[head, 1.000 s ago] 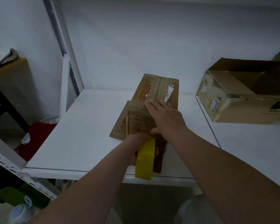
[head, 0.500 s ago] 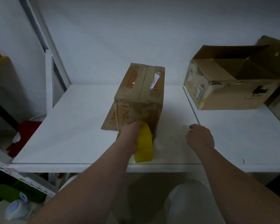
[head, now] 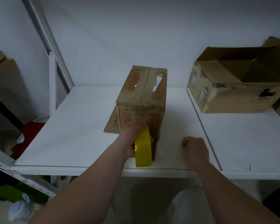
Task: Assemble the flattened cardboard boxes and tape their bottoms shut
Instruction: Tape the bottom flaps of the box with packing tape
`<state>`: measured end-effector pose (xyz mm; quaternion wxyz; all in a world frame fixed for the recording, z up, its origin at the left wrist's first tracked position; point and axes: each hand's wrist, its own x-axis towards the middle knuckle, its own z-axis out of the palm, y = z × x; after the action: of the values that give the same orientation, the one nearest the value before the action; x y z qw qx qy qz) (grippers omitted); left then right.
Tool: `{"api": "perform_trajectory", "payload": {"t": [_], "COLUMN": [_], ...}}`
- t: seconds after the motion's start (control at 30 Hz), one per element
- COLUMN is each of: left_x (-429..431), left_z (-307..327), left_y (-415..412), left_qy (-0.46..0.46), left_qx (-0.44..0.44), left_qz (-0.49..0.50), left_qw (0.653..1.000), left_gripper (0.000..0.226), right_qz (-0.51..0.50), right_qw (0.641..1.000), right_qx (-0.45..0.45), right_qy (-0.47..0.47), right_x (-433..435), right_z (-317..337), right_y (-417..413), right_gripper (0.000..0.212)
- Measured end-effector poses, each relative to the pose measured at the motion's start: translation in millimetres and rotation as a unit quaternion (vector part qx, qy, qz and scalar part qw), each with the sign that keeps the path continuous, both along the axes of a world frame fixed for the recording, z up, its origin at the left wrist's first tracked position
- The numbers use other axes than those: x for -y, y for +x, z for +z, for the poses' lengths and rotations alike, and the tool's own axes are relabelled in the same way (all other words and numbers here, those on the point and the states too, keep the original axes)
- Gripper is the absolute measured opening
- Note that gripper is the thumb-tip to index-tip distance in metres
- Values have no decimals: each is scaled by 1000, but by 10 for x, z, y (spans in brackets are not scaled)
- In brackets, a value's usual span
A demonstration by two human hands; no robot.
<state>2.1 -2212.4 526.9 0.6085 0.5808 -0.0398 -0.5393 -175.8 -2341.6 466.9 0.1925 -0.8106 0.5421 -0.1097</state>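
A small brown cardboard box stands bottom-up in the middle of the white table, its top seam closed and a flap spread flat at its lower left. My left hand grips a yellow tape roll against the box's near face, where clear tape wrinkles on the cardboard. To the right of the box, my right hand rests on the table as a curled fist holding nothing.
A larger open cardboard box sits at the back right on a second white table. A white shelf frame stands on the left, with a red object and a bottle on the floor below.
My right hand left the box top and dropped to the table on the right, fingers curled. My left hand stayed on the tape roll at the box's near face.
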Motion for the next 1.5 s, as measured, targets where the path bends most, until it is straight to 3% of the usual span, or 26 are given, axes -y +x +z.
{"api": "perform_trajectory", "payload": {"t": [0.17,0.23,0.4,0.6,0.73,0.87,0.93,1.07,1.17,1.27,1.37,1.5], "left_x": [-23,-15,22,19,18,-21,-30,-21,-10,17,-15,-9], "left_z": [-22,-32,-34,-56,-53,-28,-15,12,26,12,64,38], "left_y": [85,121,141,158,158,154,168,165,131,150,151,168], "left_qy": [2,-4,-28,-40,-42,-44,-41,-16,-18,-15,-21,-26], "left_qx": [-19,-20,-12,8,44,34,29,57,73,64,48,30], "left_qz": [-26,-31,-43,-31,-29,-30,-25,-18,3,-21,-33,-43], "left_qw": [999,999,999,999,998,998,998,998,997,998,998,998], "left_gripper": [40,46,37,30,18,17,19,45,28,48,21,19], "right_qz": [48,85,218,263,286,311,320,341,348,357,351,340], "right_qw": [991,978,943,936,899,872,862,852,850,838,842,848], "right_qx": [129,192,226,93,56,9,-17,-35,-51,-61,-59,-72], "right_qy": [-3,11,-112,-214,-328,-378,-393,-396,-393,-409,-407,-401], "right_x": [-199,-296,-502,-490,-526,-487,-509,-515,-491,-487,-460,-387], "right_z": [80,218,647,730,787,831,858,863,860,889,896,857], "right_y": [218,316,498,832,939,1009,1036,1083,1099,1088,1036,891], "right_gripper": [21,38,27,26,13,29,32,32,32,33,35,37]}}
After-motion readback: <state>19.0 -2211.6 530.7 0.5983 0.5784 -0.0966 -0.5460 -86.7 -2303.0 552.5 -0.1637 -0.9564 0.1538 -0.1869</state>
